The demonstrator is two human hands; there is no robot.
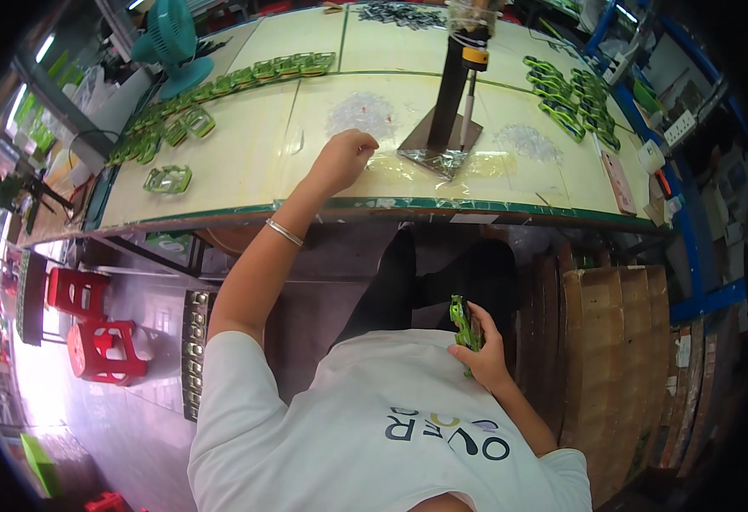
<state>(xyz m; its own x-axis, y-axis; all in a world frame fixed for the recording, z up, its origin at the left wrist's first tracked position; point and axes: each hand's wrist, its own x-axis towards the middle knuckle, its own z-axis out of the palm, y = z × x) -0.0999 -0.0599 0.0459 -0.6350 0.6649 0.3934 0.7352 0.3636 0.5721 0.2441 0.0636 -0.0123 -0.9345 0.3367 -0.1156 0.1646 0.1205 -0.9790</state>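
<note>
My left hand (347, 162), wearing a bracelet at the wrist, is raised over the near part of the table. Its fingertips are pinched together beside a pile of small clear plastic pieces (361, 115); whatever is between them is too small to make out. Lower down, close to my lap, my right hand (483, 352) grips a green toy car body (466, 324), held on edge. In front of me stands a dark metal post on a base plate (442, 136), with a yellow and black electric screwdriver (474, 64) hanging along it.
More clear pieces (527, 142) lie right of the post. Rows of green car bodies (246, 77) line the left; others (566, 98) sit at the right. A teal fan (169, 47) stands back left, a phone (617, 181) near the right edge. Red stools (105, 350) and cardboard trays (617, 358) flank me.
</note>
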